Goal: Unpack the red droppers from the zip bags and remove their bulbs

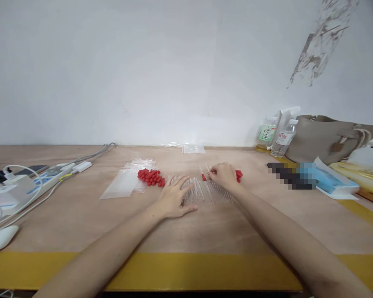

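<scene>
A row of several clear plastic tubes (205, 191) lies on the wooden table in front of me. My left hand (174, 196) rests flat on the left end of the row, fingers spread. At the far right part of the row, my right hand (224, 174) curls its fingertips around a thin clear tube next to a small red cap (204, 177). A pile of red caps (151, 176) sits left of the tubes. More red caps (238, 174) show just behind my right hand.
Clear plastic bags (126, 182) lie left of the caps, another (193, 149) by the wall. A power strip with cables (46, 176) is at far left. Two bottles (275, 136), a grey handbag (326, 138) and packets stand at right. A yellow strip (186, 271) edges the table.
</scene>
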